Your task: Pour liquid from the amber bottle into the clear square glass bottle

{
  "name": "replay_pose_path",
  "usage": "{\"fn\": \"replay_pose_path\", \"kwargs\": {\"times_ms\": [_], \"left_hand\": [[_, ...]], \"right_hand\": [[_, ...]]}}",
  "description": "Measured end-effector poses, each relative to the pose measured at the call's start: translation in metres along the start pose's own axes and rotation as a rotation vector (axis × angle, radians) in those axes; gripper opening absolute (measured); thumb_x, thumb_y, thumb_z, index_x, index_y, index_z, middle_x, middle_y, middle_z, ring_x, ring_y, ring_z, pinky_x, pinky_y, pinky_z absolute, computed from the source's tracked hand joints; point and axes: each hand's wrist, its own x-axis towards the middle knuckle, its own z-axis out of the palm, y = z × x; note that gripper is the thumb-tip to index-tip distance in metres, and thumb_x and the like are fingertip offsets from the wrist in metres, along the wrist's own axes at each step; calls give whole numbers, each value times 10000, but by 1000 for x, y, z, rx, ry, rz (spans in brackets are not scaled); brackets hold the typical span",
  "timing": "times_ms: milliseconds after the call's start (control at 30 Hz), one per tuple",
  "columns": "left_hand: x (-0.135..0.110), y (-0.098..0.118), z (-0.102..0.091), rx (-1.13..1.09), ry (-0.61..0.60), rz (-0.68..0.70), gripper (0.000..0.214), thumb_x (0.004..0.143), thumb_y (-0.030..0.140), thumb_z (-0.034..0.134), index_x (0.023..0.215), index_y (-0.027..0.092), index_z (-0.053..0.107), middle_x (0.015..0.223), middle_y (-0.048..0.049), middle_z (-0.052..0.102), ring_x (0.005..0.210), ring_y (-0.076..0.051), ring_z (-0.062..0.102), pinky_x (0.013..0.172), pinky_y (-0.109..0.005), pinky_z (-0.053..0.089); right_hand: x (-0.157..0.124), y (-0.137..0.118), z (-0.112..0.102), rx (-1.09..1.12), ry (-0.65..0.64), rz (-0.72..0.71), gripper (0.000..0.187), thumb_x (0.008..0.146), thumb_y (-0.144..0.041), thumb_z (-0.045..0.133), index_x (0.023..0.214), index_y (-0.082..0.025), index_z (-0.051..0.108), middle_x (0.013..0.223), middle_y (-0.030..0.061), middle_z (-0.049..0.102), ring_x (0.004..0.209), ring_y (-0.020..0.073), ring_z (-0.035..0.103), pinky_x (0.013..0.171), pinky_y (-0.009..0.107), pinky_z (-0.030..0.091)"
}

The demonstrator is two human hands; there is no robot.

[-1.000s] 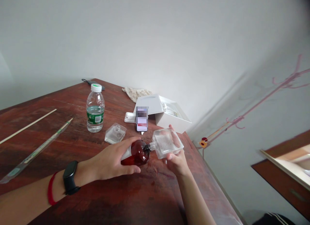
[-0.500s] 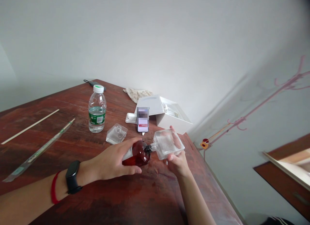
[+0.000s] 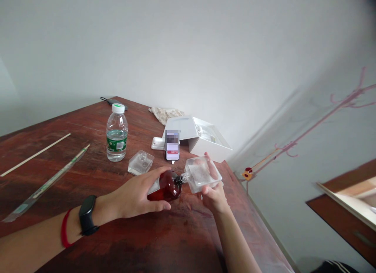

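Note:
My left hand [image 3: 138, 192] is wrapped round a brown bottle [image 3: 169, 185] with a pale label, tilted so its black neck points right. My right hand [image 3: 214, 192] grips a clear, square glass bottle [image 3: 202, 173] from its right side, also tilted. The threaded neck of the clear bottle meets the black neck of the brown one. Whether liquid is passing between them I cannot tell. Just beyond my left hand lies another clear square glass bottle [image 3: 138, 165] on the wooden table [image 3: 164, 237].
A water bottle [image 3: 116, 136] with a green label stands at the left. Two thin sticks, one wrapped [image 3: 55, 177] and one bare [image 3: 35, 154], lie further left. Behind the hands are a phone [image 3: 172, 145], an open white box [image 3: 210, 147] and a cloth [image 3: 164, 114].
Both hands still hold the two bottles neck to neck. The whole view has shifted very slightly; nothing was taken up or let go.

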Motion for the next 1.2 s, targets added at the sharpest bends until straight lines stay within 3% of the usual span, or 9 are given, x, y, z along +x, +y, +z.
{"fn": "replay_pose_path", "kwargs": {"times_ms": [133, 267, 500, 933, 1200], "left_hand": [[0, 0, -1, 2, -9, -15, 872, 890, 658, 754, 1580, 252, 408, 1507, -129, 625, 1322, -364, 641, 1173, -487, 475], [0, 0, -1, 4, -14, -29, 872, 882, 661, 758, 1570, 244, 421, 1501, -129, 628, 1317, -363, 644, 1164, -483, 483], [-1, 0, 2, 28, 26, -39, 870, 874, 701, 740, 1555, 250, 443, 1445, -127, 664, 1257, -366, 676, 1126, -493, 510], [-1, 3, 3, 7, 23, -53, 876, 854, 693, 764, 1537, 239, 457, 1450, -129, 662, 1285, -371, 663, 1145, -498, 496], [-2, 3, 3, -27, 21, -59, 876, 857, 691, 767, 1532, 239, 438, 1475, -156, 641, 1315, -380, 643, 1151, -523, 486]], "right_hand": [[-1, -3, 2, 0, 25, 2, 1067, 535, -588, 1000, 1489, -402, 559, 1288, 35, 693, 1039, 319, 711, 864, 467, 611], [-2, -4, 2, 23, 32, 38, 1098, 535, -544, 1014, 1513, -410, 533, 1290, 25, 692, 933, 268, 714, 810, 417, 616], [-2, -6, 3, 44, 45, 47, 1093, 505, -521, 1039, 1491, -422, 578, 1338, 20, 671, 1167, 291, 649, 905, 393, 588], [-3, -6, 1, 52, -20, 25, 1105, 580, -526, 1014, 1553, -405, 504, 1356, 39, 661, 1025, 230, 692, 865, 350, 602], [-2, -2, 0, 18, -6, 47, 1128, 583, -542, 1006, 1573, -403, 484, 1394, 61, 665, 1106, 277, 688, 947, 419, 591]]}}
